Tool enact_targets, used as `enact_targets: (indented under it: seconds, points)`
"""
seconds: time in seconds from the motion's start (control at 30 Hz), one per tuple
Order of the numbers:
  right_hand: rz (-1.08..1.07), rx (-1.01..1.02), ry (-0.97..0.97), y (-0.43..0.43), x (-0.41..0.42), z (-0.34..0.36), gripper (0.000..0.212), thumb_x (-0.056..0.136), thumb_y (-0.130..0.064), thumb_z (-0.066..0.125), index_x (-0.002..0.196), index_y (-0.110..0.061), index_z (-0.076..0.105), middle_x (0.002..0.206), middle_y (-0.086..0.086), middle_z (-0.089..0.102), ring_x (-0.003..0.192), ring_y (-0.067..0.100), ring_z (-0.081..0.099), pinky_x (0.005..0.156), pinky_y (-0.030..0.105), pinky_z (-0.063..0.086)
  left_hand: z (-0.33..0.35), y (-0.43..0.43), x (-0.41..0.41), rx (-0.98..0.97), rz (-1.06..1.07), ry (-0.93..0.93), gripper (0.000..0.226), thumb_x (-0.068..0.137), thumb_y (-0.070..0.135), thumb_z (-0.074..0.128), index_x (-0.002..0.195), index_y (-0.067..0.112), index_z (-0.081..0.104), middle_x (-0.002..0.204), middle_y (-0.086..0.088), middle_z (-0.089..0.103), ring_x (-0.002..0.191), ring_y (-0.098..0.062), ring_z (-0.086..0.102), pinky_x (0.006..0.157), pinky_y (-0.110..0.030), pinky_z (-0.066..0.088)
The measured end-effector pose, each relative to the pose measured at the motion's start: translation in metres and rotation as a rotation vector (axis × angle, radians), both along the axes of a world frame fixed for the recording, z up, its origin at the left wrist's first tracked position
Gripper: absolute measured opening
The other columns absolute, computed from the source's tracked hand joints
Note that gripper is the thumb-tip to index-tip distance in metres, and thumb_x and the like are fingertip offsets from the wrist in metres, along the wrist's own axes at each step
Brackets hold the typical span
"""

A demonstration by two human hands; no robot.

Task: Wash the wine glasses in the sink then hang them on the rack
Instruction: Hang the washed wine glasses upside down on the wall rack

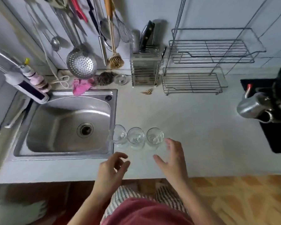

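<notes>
Pink cloth (pixel 81 86) lies beside what looks like a scourer (pixel 105 78), kettle (pixel 256 106) well apart.

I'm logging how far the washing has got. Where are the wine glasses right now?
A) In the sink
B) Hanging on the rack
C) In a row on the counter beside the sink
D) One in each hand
C: the three glasses stand in a row on the counter just right of the sink. The left hand and right hand hold nothing, and none hangs on the rack.
</notes>
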State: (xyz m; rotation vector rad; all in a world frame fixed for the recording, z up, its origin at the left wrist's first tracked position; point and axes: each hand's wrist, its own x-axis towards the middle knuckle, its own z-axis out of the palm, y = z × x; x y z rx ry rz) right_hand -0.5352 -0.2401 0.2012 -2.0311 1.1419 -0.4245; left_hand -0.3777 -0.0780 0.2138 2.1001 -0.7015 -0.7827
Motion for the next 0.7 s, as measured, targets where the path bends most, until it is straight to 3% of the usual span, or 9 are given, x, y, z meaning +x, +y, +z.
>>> enact_targets:
  seconds: [0.1,0.23,0.33,0.43,0.53,0.63,0.7]
  points:
    - [0.033,-0.051,0.068,-0.001,0.019,-0.002,0.083,0.075,-0.018,0.082,0.144,-0.017,0.037,0.145,0.001,0.036,0.131,0.016,0.039,0.103,0.025,0.041,-0.004,0.003,0.001,-0.003,-0.028,0.010,0.015,0.091,0.021,0.073,0.095,0.034,0.067,0.069,0.004,0.070,0.068,-0.014,0.068,0.063,-0.034,0.055]
    - [0.089,-0.101,0.189,-0.016,0.043,-0.006,0.095,0.076,-0.022,0.082,0.151,-0.024,0.024,0.154,-0.001,0.024,0.135,0.021,0.035,0.105,0.035,0.044,-0.007,0.001,0.000,-0.029,-0.043,0.033,0.017,0.091,0.020,0.073,0.094,0.035,0.066,0.067,0.008,0.070,0.066,-0.011,0.068,0.061,-0.028,0.054]
    - [0.103,-0.065,0.247,-0.028,0.051,-0.015,0.094,0.077,-0.027,0.082,0.151,-0.026,0.025,0.150,0.000,0.032,0.129,0.022,0.040,0.099,0.040,0.048,-0.008,-0.002,-0.003,-0.030,-0.059,0.079,0.015,0.091,0.021,0.072,0.094,0.034,0.067,0.069,0.008,0.071,0.066,-0.010,0.068,0.064,-0.032,0.057]
    - [0.092,-0.072,0.219,-0.033,0.051,-0.022,0.077,0.078,-0.028,0.081,0.142,-0.023,0.039,0.135,0.000,0.048,0.121,0.024,0.049,0.094,0.034,0.048,-0.009,-0.007,-0.003,-0.015,-0.082,0.115,0.011,0.091,0.022,0.071,0.093,0.033,0.068,0.070,0.007,0.071,0.067,-0.009,0.068,0.069,-0.037,0.059]
    - [0.049,-0.107,0.179,-0.032,0.039,-0.021,0.072,0.075,-0.029,0.083,0.136,-0.022,0.045,0.128,-0.001,0.052,0.117,0.021,0.053,0.090,0.025,0.046,-0.007,-0.015,-0.002,-0.008,-0.115,0.165,0.009,0.092,0.027,0.069,0.090,0.036,0.068,0.071,0.007,0.072,0.065,-0.006,0.068,0.063,-0.027,0.056]
    - [-0.037,-0.195,0.103,-0.033,0.022,-0.005,0.068,0.071,-0.033,0.086,0.128,-0.022,0.050,0.122,-0.003,0.057,0.108,0.018,0.058,0.080,0.017,0.043,-0.002,-0.032,-0.006,-0.021,-0.138,0.372,0.007,0.092,0.032,0.065,0.088,0.033,0.071,0.073,-0.003,0.073,0.062,-0.013,0.066,0.058,-0.027,0.054]
    - [-0.124,-0.230,0.047,-0.034,0.011,0.013,0.069,0.071,-0.040,0.085,0.127,-0.024,0.050,0.123,-0.005,0.058,0.104,0.013,0.059,0.076,0.010,0.042,0.006,-0.053,-0.016,-0.022,-0.096,0.644,0.026,0.091,0.042,0.063,0.095,0.019,0.074,0.081,-0.010,0.075,0.067,-0.021,0.068,0.061,-0.033,0.055]
